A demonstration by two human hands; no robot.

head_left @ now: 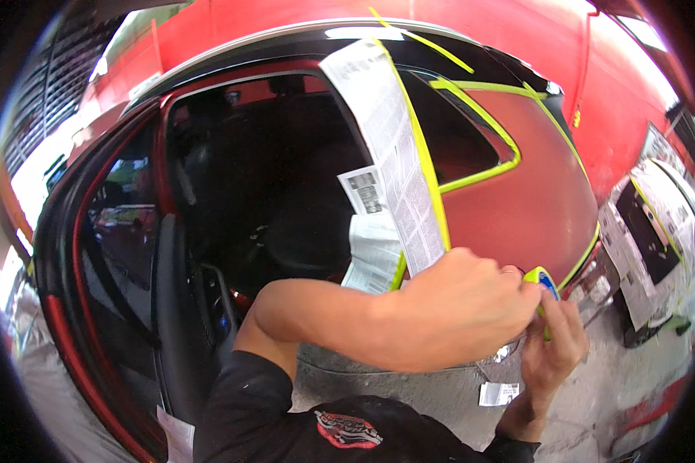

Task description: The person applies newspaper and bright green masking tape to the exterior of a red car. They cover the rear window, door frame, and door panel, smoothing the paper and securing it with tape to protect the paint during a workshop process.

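My left hand [475, 301] reaches across in front of the car, closed, its back toward me and its fingertips mostly hidden. Beside its knuckles sits a yellow-green roll of masking tape [534, 276] with a blue core. Just below the roll my right hand [557, 343] is closed, its fingers gripping the roll. A long strip of newspaper [398, 147], edged with yellow tape, hangs along the rear edge of the door opening, its lower end behind my left hand. Yellow tape [483, 179] also frames the small rear side window.
The dull red rear panel [517, 201] is bordered with tape. To the left, the dark red door [123, 224] stands open. More newspaper [371, 251] hangs in the opening. A scrap of paper [499, 394] lies on the concrete floor. A paper-covered car part [649, 239] stands at the right.
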